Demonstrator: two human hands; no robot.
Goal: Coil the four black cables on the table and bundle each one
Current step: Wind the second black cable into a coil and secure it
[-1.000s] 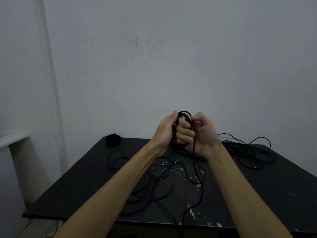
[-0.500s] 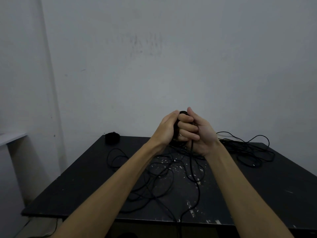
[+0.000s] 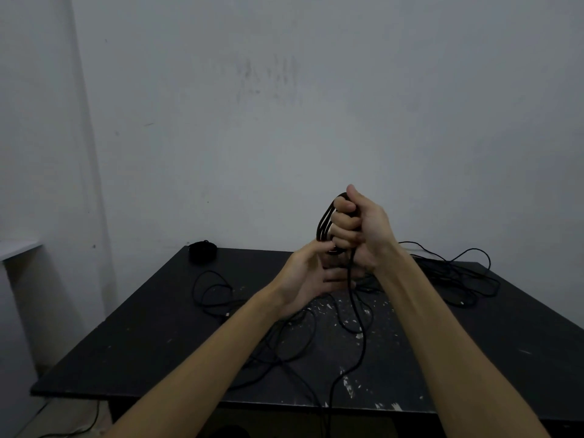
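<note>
Black desk [image 3: 132, 336] with loose cables [image 3: 455, 276] far right and centre, bundled cable [image 3: 202, 251] far left; right hand [image 3: 363, 229] grips raised coil [image 3: 325, 222], now taken over from left hand [image 3: 311, 275], lowered, fingers loose, readying the tail for wrapping.

Grey wall [image 3: 284, 121], possibly dim light.

Two bare forearms extended forward; right hand [image 3: 363, 229] raised, fingers curled tight into a fist; left hand [image 3: 311, 273] just below, fingers loosely extended.
</note>
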